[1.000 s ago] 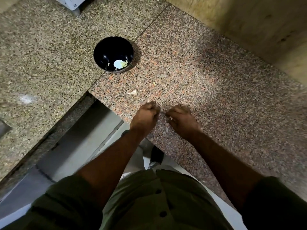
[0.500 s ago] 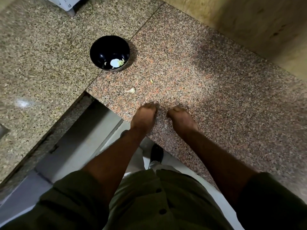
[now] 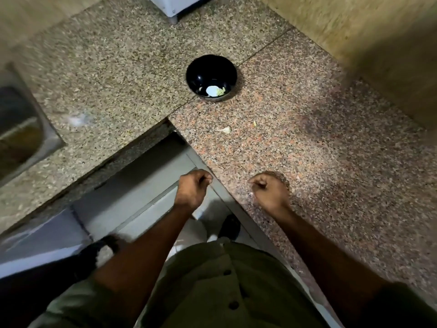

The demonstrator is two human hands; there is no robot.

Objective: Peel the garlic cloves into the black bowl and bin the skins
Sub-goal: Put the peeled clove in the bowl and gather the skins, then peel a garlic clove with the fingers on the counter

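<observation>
**Garlic peeling: skins gathered, one clove left**

The black bowl [image 3: 211, 77] stands on the counter [image 3: 319, 150] and holds peeled garlic. One unpeeled clove [image 3: 225, 130] lies nearer, well apart from both hands. Left hand [image 3: 192, 189] and right hand [image 3: 269, 191] are curled; contents are hidden, probably skins for binning.

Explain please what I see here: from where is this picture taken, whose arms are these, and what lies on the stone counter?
No machine here: a person wears a camera on the head, looking down at their own arms. The left hand and the right hand have curled fingers; the picture is too blurred to tell what, if anything, they hold. On the granite counter stands a black bowl with pale garlic pieces inside. Nearer lie one unpeeled garlic clove and a small scrap of skin. A metal sink is at the left.
</observation>
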